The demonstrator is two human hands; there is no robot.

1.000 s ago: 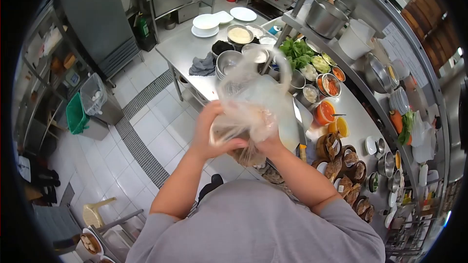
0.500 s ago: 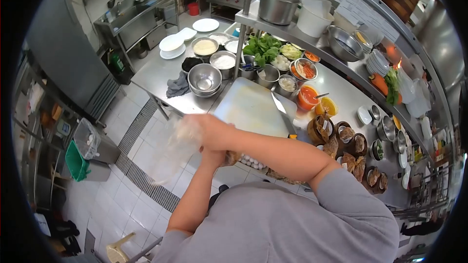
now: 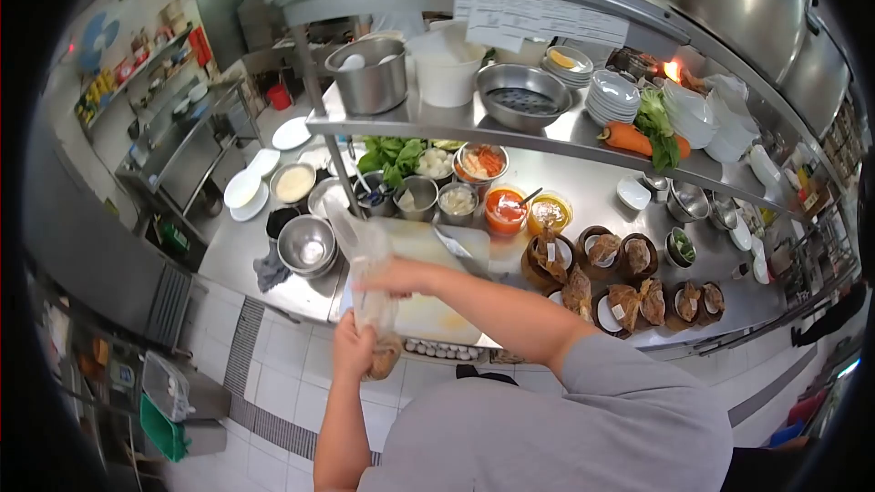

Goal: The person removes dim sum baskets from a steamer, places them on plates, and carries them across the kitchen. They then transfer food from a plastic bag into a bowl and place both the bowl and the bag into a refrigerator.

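A clear plastic bag [image 3: 367, 255] stands upright over the near left edge of the cutting board [image 3: 428, 310], with something brown in its bottom [image 3: 385, 360]. My left hand [image 3: 353, 343] is closed round the lower part of the bag. Higher up, my right hand [image 3: 394, 277] reaches across it, its fingers against or behind the plastic; their grip is hard to make out. A knife [image 3: 460, 251] lies on the board beyond my right forearm.
Nested steel bowls [image 3: 307, 244] stand left of the board. Beyond it are orange sauce [image 3: 504, 208] and yellow sauce [image 3: 550, 213]. Wrapped brown items in round pots [image 3: 602, 249] fill the right side. A steel shelf [image 3: 428, 120] crosses above the counter; eggs [image 3: 442, 349] lie below the board.
The view has turned to the right. The bag, swung out and blurred to the left before, now stands upright over the board's edge, and my hands have moved apart along it.
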